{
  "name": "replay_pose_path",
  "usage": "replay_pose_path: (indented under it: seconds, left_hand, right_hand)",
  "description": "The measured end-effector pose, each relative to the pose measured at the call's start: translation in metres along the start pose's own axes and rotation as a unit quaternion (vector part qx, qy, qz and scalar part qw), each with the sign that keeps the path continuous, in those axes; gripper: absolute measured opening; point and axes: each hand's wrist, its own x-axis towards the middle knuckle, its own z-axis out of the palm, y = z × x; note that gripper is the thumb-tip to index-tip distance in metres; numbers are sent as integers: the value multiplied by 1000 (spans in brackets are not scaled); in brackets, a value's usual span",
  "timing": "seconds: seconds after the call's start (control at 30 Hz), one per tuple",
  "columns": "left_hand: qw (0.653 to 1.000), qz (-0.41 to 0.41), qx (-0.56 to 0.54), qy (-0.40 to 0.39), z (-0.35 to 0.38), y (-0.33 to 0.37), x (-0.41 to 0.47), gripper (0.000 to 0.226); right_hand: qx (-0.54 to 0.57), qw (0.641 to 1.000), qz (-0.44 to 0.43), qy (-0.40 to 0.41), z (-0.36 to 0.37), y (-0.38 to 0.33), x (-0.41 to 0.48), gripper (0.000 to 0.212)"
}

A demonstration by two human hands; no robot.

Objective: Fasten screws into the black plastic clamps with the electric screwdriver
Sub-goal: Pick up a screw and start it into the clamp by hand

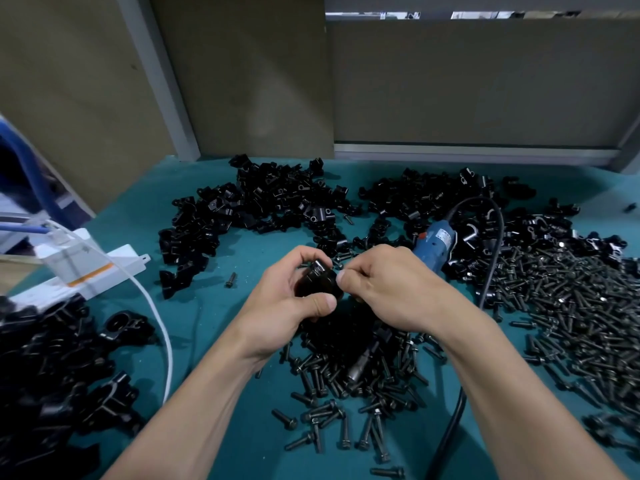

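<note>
Item one, my left hand (294, 292): fingers curled around a black plastic clamp (317, 280), thumb pressed across its near side, held above the desk (221, 327) at centre view.

Item two, my right hand (384, 285): fingers drawn in, thumb and forefinger pinched together right at the clamp's upper right edge. I cannot tell for certain what sits in the pinch; it is too small and too hidden to make out.

Item three, electric screwdriver (434, 242): blue body, lying on the desk just beyond the right hand, partly hidden by it. Its black cable (491, 258) arcs over the far clamps, comes down through the screws, and leaves at the bottom edge.

Item four, loose screws (571, 306): dark, a broad heap on the right of the desk, with a second scatter (332, 403) under and between my forearms. One single screw (230, 279) lies apart, left of the left hand.

Item five, clamp stock: one pile (263, 206) far left of centre, one pile (426, 199) far right around the screwdriver, and a further heap (59, 368) at the near left.

Item six, white power strip (86, 271) at the left edge, white cable (159, 313) curving from it toward me.

Item seven, desk surface: teal mat, backed by brown panels (478, 84).
</note>
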Motion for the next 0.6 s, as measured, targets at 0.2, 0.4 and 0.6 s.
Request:
replay_pose_path:
  seconds: [0.2,0.4,0.6]
  left_hand:
    - [1000,17,-9,18,2,0,4,40]
    - [1000,8,-2,17,3,-3,3,39]
    - [1000,11,3,8,1,1,3,37]
  right_hand:
    - [68,997,-3,48,1,2,-2,31]
    - [136,990,7,33,-1,5,-3,16]
    - [55,993,46,97,11,-3,0,58]
